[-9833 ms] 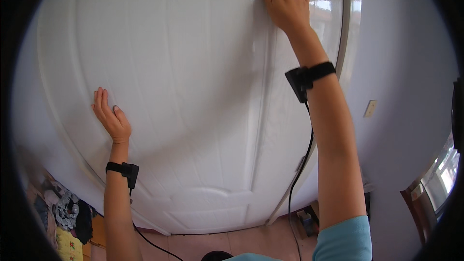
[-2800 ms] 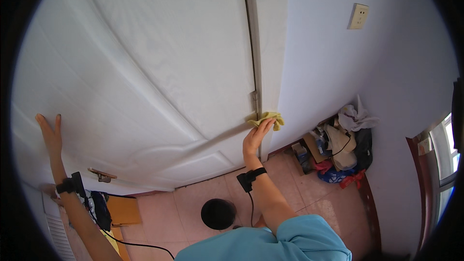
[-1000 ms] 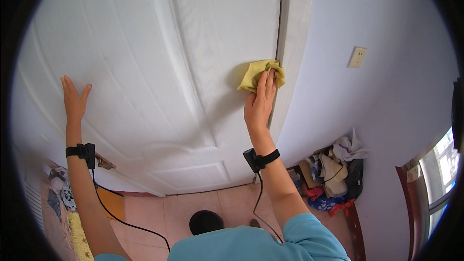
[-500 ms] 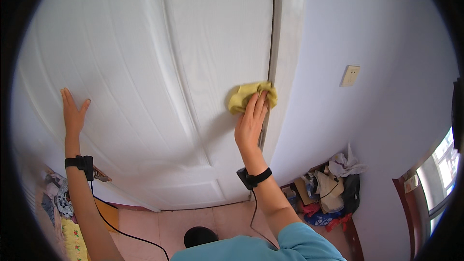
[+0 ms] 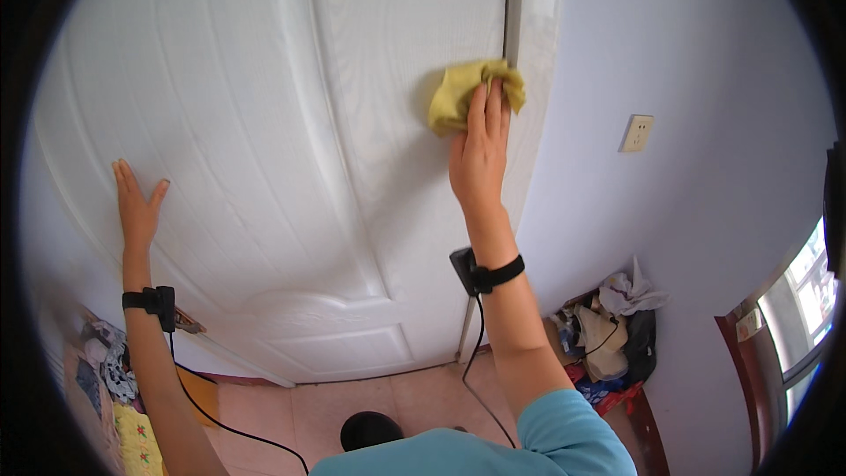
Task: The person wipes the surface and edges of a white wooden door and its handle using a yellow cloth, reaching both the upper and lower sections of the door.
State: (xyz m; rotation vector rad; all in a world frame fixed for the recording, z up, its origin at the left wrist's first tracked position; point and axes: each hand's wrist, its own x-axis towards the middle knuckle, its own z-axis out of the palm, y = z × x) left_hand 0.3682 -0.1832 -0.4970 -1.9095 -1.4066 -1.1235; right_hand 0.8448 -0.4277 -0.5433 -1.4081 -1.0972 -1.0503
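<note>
The right hand (image 5: 478, 166) holds a yellow cloth (image 5: 455, 99) against the white door (image 5: 256, 115), beside the door frame (image 5: 534, 31). Hand and cloth are higher up than a moment ago. The left hand (image 5: 138, 211) stays spread on the door, holding nothing. By the wall (image 5: 586, 176), a white plastic bag (image 5: 631, 293) sits on a messy pile (image 5: 606, 351); I can't see inside it.

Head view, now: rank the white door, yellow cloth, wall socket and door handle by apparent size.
1. White door
2. Yellow cloth
3. Wall socket and door handle: unranked; both look small, and the handle is partly hidden.
</note>
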